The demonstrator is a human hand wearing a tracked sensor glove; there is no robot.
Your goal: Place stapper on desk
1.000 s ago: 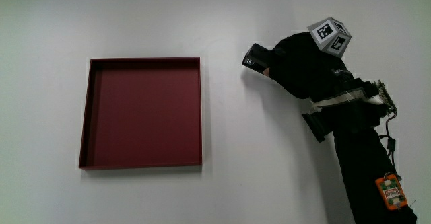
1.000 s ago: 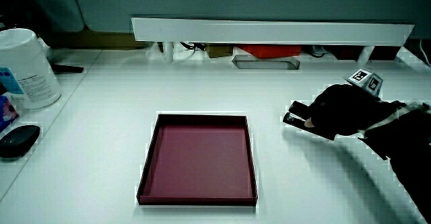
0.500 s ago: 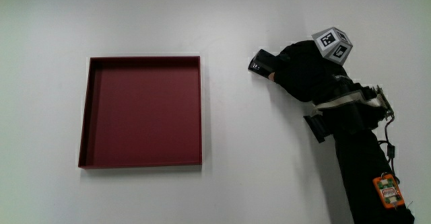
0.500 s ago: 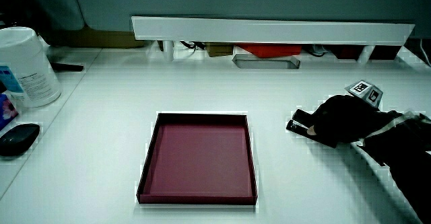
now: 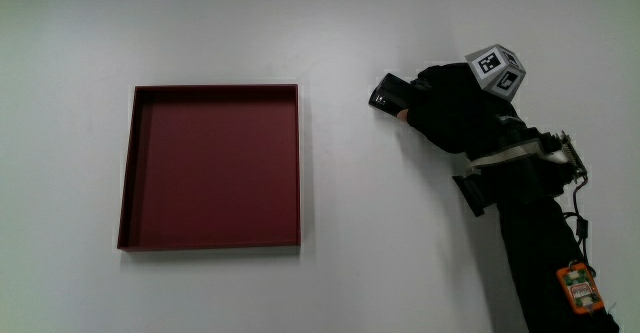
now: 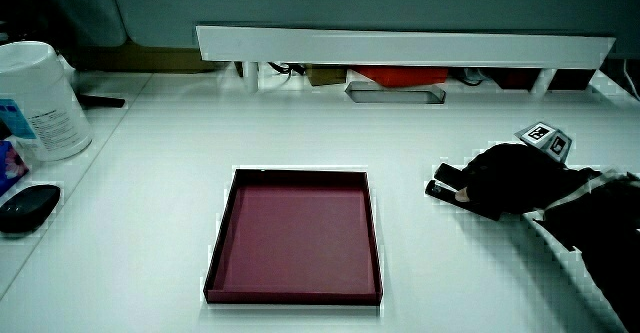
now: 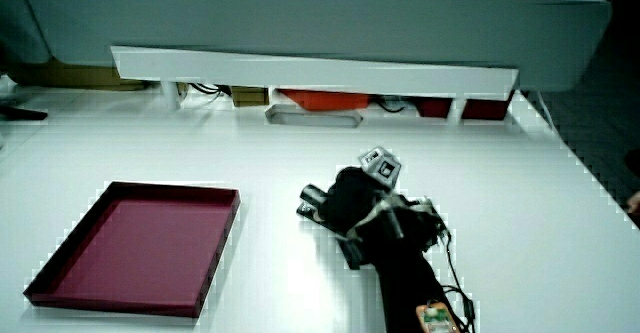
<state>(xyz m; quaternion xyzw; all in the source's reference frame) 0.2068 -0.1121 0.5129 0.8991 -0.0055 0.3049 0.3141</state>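
Observation:
A black stapler (image 5: 389,94) rests on the white desk (image 5: 330,33) beside the dark red tray (image 5: 212,166), apart from it. The gloved hand (image 5: 447,105) lies over the stapler with its fingers curled around it; only the stapler's end toward the tray sticks out. In both side views the stapler (image 6: 443,180) (image 7: 313,201) sits low on the desk surface under the hand (image 6: 510,179) (image 7: 352,199). The patterned cube (image 5: 495,69) rides on the back of the hand.
The tray (image 6: 295,236) (image 7: 135,244) holds nothing. A white tub (image 6: 38,101) and a dark mouse-like object (image 6: 25,209) stand near the desk's edge. A low white partition shelf (image 6: 400,45) with a small grey tray (image 6: 395,93) runs along the desk.
The hand with the stapler has sunk to the desk and slid slightly away from the tray since a second ago. Over the last half second it has barely moved.

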